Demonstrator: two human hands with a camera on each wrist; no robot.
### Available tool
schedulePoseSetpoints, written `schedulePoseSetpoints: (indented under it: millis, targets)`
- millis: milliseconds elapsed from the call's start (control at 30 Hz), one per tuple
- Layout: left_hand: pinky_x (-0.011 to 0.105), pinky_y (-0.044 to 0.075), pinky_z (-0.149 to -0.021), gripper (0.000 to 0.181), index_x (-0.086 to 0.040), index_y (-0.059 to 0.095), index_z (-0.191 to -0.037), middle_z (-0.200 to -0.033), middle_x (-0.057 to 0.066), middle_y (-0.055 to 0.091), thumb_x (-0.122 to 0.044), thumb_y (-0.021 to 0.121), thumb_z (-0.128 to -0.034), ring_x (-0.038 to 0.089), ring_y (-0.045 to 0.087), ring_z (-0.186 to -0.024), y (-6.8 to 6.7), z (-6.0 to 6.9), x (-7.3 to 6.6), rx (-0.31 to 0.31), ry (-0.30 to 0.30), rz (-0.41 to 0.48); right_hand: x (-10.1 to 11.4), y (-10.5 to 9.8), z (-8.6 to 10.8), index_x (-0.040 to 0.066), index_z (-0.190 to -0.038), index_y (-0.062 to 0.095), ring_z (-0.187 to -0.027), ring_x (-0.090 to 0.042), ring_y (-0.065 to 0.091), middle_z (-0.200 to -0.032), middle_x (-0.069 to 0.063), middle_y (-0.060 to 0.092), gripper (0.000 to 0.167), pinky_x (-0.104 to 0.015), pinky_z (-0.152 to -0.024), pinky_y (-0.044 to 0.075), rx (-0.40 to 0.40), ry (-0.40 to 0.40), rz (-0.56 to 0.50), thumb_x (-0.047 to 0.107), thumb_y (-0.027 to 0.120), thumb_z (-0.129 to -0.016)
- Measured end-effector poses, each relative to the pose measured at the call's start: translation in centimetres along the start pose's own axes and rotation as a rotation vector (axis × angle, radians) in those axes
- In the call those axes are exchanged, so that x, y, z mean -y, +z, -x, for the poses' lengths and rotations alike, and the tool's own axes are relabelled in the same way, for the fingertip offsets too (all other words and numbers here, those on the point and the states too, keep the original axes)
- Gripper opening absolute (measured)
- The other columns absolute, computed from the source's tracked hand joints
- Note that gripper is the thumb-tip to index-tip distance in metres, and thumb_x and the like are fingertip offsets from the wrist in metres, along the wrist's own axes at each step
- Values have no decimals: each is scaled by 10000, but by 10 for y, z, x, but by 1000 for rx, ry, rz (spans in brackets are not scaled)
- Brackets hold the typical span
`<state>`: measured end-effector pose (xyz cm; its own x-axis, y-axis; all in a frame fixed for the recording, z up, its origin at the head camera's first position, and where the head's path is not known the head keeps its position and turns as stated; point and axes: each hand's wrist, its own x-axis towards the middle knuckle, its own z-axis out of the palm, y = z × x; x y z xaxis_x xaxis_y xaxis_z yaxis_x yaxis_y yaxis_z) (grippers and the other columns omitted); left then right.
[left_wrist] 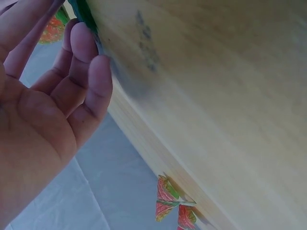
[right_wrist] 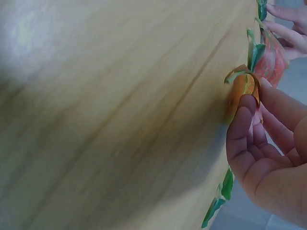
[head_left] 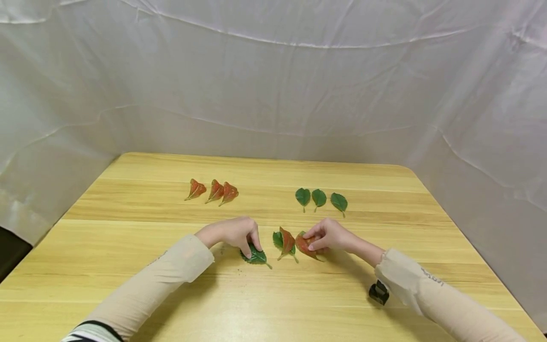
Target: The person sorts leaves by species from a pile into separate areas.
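Tabletop (head_left: 299, 308): held green leaf (head_left: 258, 258), stem (head_left: 268, 265) rightward.

Soft, even light brightens the head view, with faint shadows beneath the long beige sleeves (head_left: 149, 283) and mild sheen on the pale yellow wood-grain worktop (head_left: 299, 299). The wrist views look dimmer, hazier; blurred shadow edges the left fingers (left_wrist: 100, 79), and whitish glare clouds the right view's upper left corner.

Tabletop (head_left: 278, 304) looks wood-grained, smooth, faintly glossy. Surrounding sheet (head_left: 273, 95) looks satiny, creased. Green leaf (head_left: 259, 259) slightly shiny, sleeves (head_left: 149, 275) matt.
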<state>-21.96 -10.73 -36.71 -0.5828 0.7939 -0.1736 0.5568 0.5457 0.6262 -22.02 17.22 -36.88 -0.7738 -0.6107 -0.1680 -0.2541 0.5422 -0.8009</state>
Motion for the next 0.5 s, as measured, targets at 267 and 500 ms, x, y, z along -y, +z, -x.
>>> schedulePoseSetpoints:
  millis: [267, 500]
  targets:
    - [183, 466, -631, 176, -18, 707, -879, -858, 25, 646, 0, 726, -705, 61, 569, -702, -1, 0, -2, -41, -1, 2, -3, 1, 0, -103, -961, 646, -474, -179, 566, -572, -55, 594, 245, -340, -471, 491, -11, 25, 68, -55, 686, -724]
    - [198, 452, -599, 59, -39, 690, -841, -779, -39, 625, -70, 660, -801, 56, 529, -653, -4, -5, -3, -133, 18, 9, -7, 3, -1, -76, -932, 668, -388, -97, 469, -478, -23, 528, 238, -269, -407, 449, -52, 6, 130, -52, 708, -698]
